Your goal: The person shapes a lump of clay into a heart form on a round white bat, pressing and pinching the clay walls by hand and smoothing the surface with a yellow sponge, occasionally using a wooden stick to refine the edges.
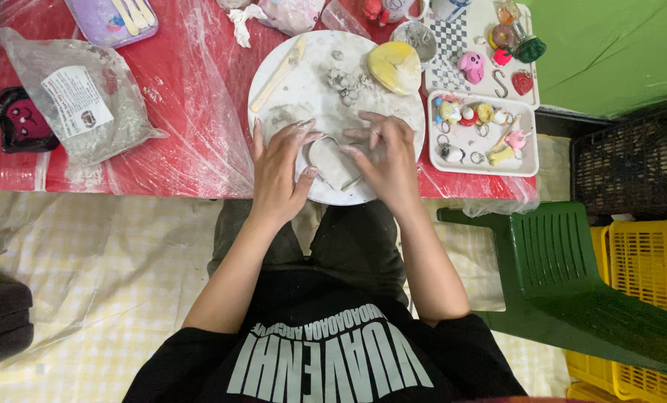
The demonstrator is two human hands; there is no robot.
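Left hand (277,168) and right hand (386,157) pressing on heart-shaped cutter (332,160), fingers spread and bent, touching rim from both sides. Cutter sitting at 6 o'clock on white round plate (274,101). Yellow heart piece (393,67) lying at 1 o'clock. Wooden stick (277,75) lying at 10 o'clock. Tray of small figures (524,160) sitting at 3 o'clock of plate.

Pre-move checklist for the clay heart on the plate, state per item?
1. Left hand touching the grey heart-shaped clay piece: ok.
2. Right hand on its other side: ok.
3. Clay piece lies on the round white plate: ok.
4. Plate fully on the red plastic-covered table: not ok, its near rim overhangs.
5. Pale wooden stick apart from the hands: ok.
6. Clay thickness: cannot tell.
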